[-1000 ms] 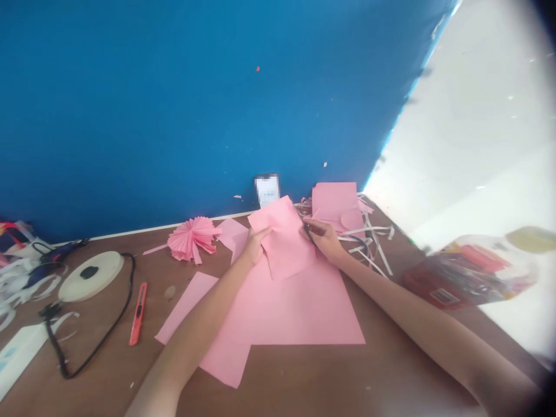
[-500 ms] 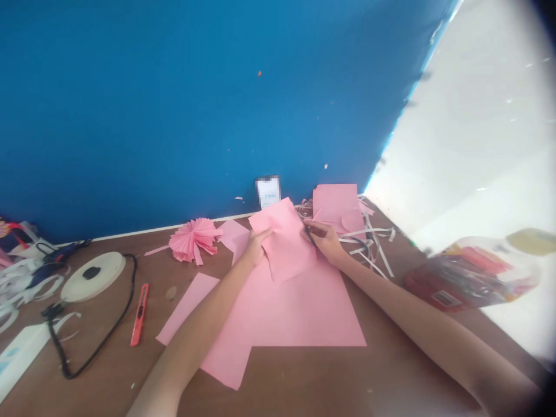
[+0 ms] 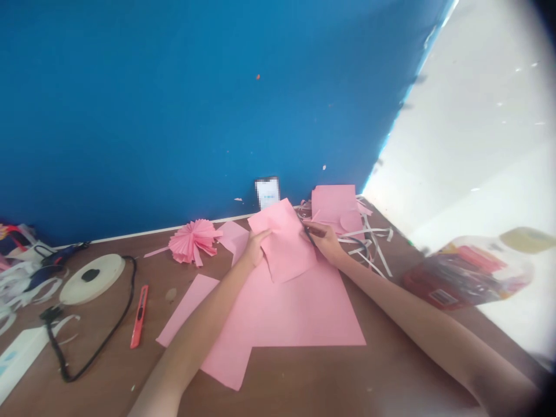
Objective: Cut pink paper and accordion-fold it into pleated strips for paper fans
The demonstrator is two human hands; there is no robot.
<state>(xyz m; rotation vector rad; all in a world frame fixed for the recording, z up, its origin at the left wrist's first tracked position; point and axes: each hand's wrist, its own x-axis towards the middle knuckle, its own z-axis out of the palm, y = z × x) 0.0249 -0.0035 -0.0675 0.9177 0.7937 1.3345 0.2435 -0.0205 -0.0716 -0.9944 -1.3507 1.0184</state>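
Observation:
A piece of pink paper (image 3: 286, 246) is tilted up above the larger pink sheets, pinched at its left side by my left hand (image 3: 258, 246), thumb on top. At the paper's right edge, my right hand (image 3: 326, 240) is closed on a slim dark tool that looks like scissors (image 3: 308, 234), largely hidden by the fingers and the paper. Beneath, a large pink sheet (image 3: 304, 318) lies flat on the brown table, overlapping other pink pieces.
Left of the sheets are a pleated pink paper flower (image 3: 193, 242), a red box cutter (image 3: 139, 316), a round white device (image 3: 93, 279) with a black cable, and paper strips. A phone (image 3: 268, 192) leans on the blue wall. Pink scraps (image 3: 334, 202) and a plastic package (image 3: 467, 269) are right.
Both hands keep nearly the same place on the pink paper. The view has shifted very slightly; the small paper and the right fingers moved only a little.

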